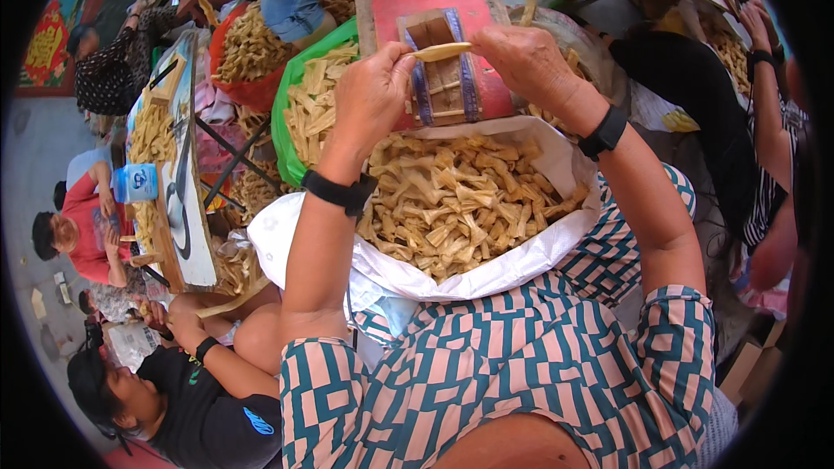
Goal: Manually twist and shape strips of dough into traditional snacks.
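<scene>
Between my two hands a flat, pale yellow strip [441, 53] is stretched level. My left hand [372, 91] pinches its left end between thumb and finger. At the other end, my right hand [532, 62] is closed on the strip's tip. Just below the strip lies a small wooden frame [447, 102] with blue-wrapped sides, resting on a red board [387, 0]. Nearer me, a white woven bag [521, 271] sits in my lap, filled with dried, yellowish-brown bow-shaped pieces [456, 200].
Left of the board are a green bag [280, 117] and a red bag [219, 39] of similar pieces. Farther left, a table [198, 243] holds a pile and a blue-and-white tub [136, 182]. Other people sit close on both sides, one in black [208, 417] at lower left.
</scene>
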The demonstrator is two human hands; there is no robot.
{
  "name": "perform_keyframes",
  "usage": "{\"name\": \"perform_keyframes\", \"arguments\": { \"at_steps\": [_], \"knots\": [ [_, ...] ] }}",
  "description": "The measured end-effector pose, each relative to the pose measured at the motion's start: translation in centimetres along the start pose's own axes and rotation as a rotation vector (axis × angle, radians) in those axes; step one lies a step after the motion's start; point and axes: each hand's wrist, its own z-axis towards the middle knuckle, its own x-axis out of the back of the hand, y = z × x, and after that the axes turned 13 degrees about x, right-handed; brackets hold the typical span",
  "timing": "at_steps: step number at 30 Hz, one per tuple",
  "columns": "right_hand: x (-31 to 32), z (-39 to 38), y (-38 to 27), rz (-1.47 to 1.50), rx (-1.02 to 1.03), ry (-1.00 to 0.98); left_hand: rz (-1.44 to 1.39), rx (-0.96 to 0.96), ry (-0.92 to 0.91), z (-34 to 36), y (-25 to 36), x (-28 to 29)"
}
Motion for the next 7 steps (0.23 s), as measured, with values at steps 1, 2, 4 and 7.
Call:
{"name": "perform_keyframes", "arguments": {
  "at_steps": [1,2,4,7],
  "knots": [
    [-0.4,-0.5,0.5,0.002,0.004,0.001,-0.021,0.02,-0.017,0.2,-0.6,-0.3],
    [-0.7,-1.4,1.0,-0.019,-0.048,-0.098,-0.022,0.021,-0.016,0.1,-0.9,-0.4],
    [-0.6,-2.9,1.6,-0.127,-0.119,-0.167,0.198,0.069,0.045,-0.6,-1.4,-0.3],
    [0.7,-5.8,2.7,0.078,-0.267,-0.098,0.048,0.11,-0.127,-2.6,-3.7,2.1]
  ]
}}
